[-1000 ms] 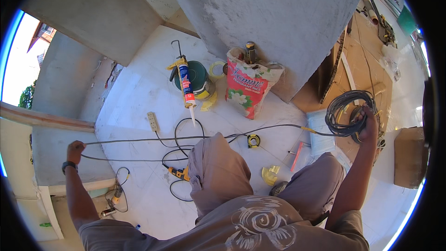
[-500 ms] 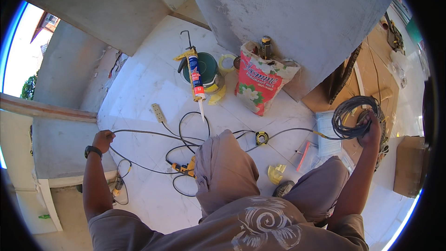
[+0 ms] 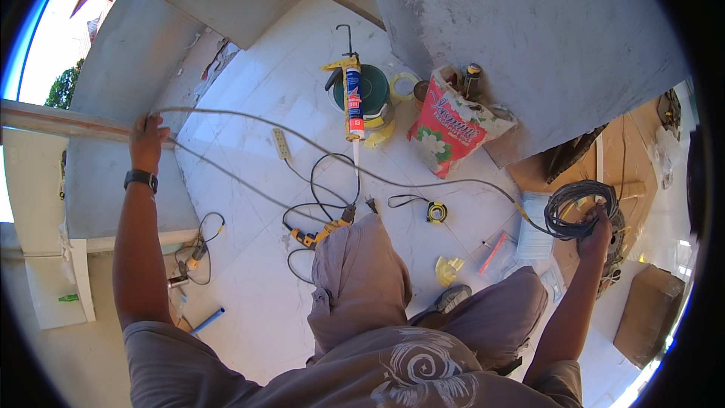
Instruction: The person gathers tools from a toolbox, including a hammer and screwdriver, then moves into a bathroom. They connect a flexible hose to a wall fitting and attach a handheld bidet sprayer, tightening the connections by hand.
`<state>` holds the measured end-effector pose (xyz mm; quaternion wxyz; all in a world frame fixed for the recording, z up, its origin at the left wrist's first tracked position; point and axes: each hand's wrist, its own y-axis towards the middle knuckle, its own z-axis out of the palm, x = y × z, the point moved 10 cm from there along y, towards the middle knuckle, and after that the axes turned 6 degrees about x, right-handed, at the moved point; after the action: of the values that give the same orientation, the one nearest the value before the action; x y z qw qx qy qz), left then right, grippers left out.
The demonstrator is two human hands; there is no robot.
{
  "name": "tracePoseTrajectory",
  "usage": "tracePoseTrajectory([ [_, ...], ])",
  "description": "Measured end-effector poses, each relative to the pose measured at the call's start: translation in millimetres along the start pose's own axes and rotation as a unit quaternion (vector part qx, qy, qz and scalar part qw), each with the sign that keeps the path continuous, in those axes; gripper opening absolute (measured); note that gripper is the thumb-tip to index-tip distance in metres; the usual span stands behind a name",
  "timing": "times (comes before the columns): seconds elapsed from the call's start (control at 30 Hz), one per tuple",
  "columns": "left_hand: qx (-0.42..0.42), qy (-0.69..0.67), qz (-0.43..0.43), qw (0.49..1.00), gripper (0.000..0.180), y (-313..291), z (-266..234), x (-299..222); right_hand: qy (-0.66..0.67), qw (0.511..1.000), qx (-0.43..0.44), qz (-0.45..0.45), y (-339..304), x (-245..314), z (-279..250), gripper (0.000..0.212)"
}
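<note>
In my right hand (image 3: 596, 233) is a thick coil of dark cable (image 3: 560, 213), gripped at its right side. From the coil a single strand (image 3: 317, 141) runs left across the floor to my left hand (image 3: 149, 142), raised at the far left with its fingers closed round the cable. A second length slants from there down toward a yellow power drill (image 3: 306, 238), which lies by my knee, partly hidden. Near the drill, a black plug (image 3: 371, 203) shows, and a yellow-black tape measure (image 3: 436, 212) lies on the tiles.
Ahead stand a caulking gun with a cartridge (image 3: 353, 106), a green-lidded bucket (image 3: 375, 89) and a red-white rice sack (image 3: 445, 132). A power strip (image 3: 281, 143) lies left of them. A cardboard box (image 3: 648, 316) sits at right; another corded tool (image 3: 198, 253) at left.
My left hand has moved up and forward, lifting the cable. The plug now shows beside my knee, and the view has shifted. My right hand still grips the coil.
</note>
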<state>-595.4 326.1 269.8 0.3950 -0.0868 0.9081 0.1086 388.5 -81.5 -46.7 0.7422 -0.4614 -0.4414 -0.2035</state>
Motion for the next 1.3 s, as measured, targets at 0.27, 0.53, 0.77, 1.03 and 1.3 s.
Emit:
tracePoseTrajectory([
  [0.27,0.013,0.058,0.146,0.988,0.029,-27.9,-112.6,-329.1,-0.011,0.997,0.020,0.080,-55.1,77.0,8.1,0.017],
  [0.53,-0.078,0.166,0.236,0.954,0.033,-50.0,-328.8,-494.4,-0.063,0.994,0.033,0.077,-139.5,190.9,4.5,0.012],
  [0.77,-0.102,0.128,0.215,0.963,0.041,-93.4,-426.5,-519.0,-0.174,0.980,0.051,0.077,-187.1,253.7,12.1,0.020],
  [1.03,-0.175,0.051,0.205,0.962,0.043,-126.6,-479.9,-540.6,-0.173,0.981,0.018,0.088,-228.7,293.6,14.2,0.012],
  [1.3,-0.162,0.273,0.351,0.881,0.037,30.1,-537.4,-654.2,-0.198,0.973,0.075,0.087,-236.0,305.1,39.8,0.007],
])
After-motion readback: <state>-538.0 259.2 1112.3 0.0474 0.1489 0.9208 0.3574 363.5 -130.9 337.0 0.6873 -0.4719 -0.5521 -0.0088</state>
